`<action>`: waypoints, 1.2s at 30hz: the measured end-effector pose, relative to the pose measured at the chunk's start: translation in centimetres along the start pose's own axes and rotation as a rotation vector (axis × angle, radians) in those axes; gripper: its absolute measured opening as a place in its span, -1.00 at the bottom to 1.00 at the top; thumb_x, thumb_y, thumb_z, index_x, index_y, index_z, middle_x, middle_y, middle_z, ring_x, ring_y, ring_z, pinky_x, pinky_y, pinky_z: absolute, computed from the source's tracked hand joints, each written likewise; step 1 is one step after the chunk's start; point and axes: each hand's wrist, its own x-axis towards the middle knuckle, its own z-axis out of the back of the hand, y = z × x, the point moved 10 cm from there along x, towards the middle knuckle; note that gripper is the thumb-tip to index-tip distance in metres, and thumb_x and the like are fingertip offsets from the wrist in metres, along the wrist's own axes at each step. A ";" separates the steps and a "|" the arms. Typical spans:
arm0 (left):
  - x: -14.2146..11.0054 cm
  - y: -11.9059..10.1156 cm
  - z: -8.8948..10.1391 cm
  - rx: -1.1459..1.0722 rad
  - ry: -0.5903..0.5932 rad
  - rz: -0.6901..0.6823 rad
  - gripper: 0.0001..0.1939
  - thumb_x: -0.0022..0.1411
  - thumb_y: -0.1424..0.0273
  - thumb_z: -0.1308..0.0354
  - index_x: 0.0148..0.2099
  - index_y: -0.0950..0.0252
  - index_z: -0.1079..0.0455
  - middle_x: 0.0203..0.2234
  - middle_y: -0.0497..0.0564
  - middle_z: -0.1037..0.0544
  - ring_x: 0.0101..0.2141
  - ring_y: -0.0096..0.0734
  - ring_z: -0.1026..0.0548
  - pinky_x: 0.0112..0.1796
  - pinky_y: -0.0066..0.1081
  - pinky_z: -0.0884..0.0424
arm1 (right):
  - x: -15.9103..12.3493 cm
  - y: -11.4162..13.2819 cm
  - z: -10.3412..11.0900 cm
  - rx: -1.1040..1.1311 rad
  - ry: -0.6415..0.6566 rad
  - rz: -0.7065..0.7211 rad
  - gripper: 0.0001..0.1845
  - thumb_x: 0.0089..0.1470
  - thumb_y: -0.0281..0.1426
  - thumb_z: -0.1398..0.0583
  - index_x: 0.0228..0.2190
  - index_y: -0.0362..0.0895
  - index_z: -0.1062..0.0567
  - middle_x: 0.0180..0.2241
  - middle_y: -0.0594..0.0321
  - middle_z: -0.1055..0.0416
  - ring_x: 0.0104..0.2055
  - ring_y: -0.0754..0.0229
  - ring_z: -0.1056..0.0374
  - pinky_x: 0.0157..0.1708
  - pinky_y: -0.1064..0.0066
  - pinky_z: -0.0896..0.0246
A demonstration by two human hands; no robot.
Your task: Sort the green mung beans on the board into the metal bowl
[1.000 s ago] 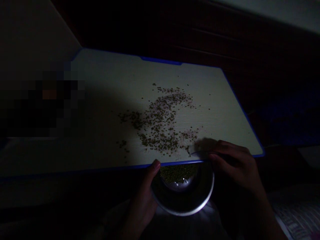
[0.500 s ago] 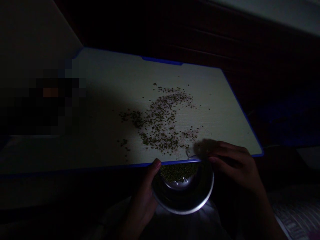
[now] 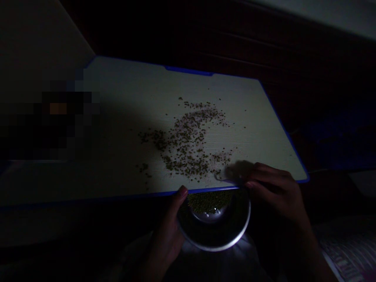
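Note:
My left hand [image 3: 172, 231] grips a round metal bowl [image 3: 219, 247] by its left side, thumb up at the rim. Many small green beans, like mung beans [image 3: 209, 200], lie inside the bowl, which sits under the near edge of a pale board with blue trim [image 3: 249, 102]. My right hand [image 3: 276, 188] is at the board's near edge, above the bowl's right side, with its fingers pinched together. A faint thin thing seems to extend leftward from those fingertips, too dark to name. More beans [image 3: 188, 149] are scattered across the middle of the board, mixed with fine reddish bits.
The scene is very dark. A blurred-out patch [image 3: 55, 117] covers the board's left side. Behind the board rises a dark panelled surface [image 3: 176, 31]. A blue thing [image 3: 346, 137] is at the right, and striped cloth [image 3: 349, 250] shows at lower right.
The faint thing at my right fingertips has shifted slightly to the left on the board. My left hand and the bowl stay nearly where they were.

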 end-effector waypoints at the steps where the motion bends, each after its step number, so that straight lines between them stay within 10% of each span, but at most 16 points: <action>1: -0.1 0.0 -0.1 -0.007 0.007 -0.003 -0.86 0.46 0.42 -0.32 -0.07 0.39 -0.66 -0.25 0.16 -0.83 -0.01 0.07 -0.78 0.05 -0.18 -0.71 | 0.0 -0.2 0.1 -0.013 -0.023 -0.016 -0.88 0.30 -0.42 -0.39 -0.16 0.04 -0.74 -0.31 0.29 -0.69 -0.31 0.24 -0.59 -0.34 0.39 -0.52; 6: -0.3 -0.2 -0.3 0.005 0.019 -0.022 -0.81 0.47 0.40 -0.31 0.04 0.39 -0.64 0.02 0.20 -0.80 0.13 0.06 -0.72 0.13 -0.16 -0.66 | 0.2 -0.3 0.2 -0.048 -0.051 -0.041 -0.85 0.26 -0.46 -0.40 -0.18 0.04 -0.74 -0.31 0.32 -0.68 -0.33 0.26 -0.58 -0.34 0.43 -0.49; 23: 0.1 -0.1 0.2 0.018 -0.014 -0.028 -0.79 0.45 0.37 -0.35 0.03 0.38 -0.66 -0.06 0.15 -0.82 0.11 0.08 -0.72 0.17 -0.08 -0.64 | 0.3 0.2 0.1 -0.029 -0.034 -0.007 -0.88 0.24 -0.45 -0.41 -0.20 0.00 -0.74 -0.35 0.31 -0.65 -0.37 0.28 -0.54 -0.41 0.45 -0.42; 36: 0.3 -0.2 0.0 -0.008 0.028 -0.045 -0.76 0.45 0.42 -0.32 0.04 0.48 -0.67 -0.11 0.24 -0.82 -0.16 -0.02 -0.80 -0.16 -0.27 -0.77 | 0.1 0.1 -0.5 0.040 0.069 0.008 -0.96 0.28 -0.35 -0.41 -0.23 0.04 -0.74 -0.36 0.31 -0.65 -0.34 0.24 -0.57 -0.37 0.37 -0.47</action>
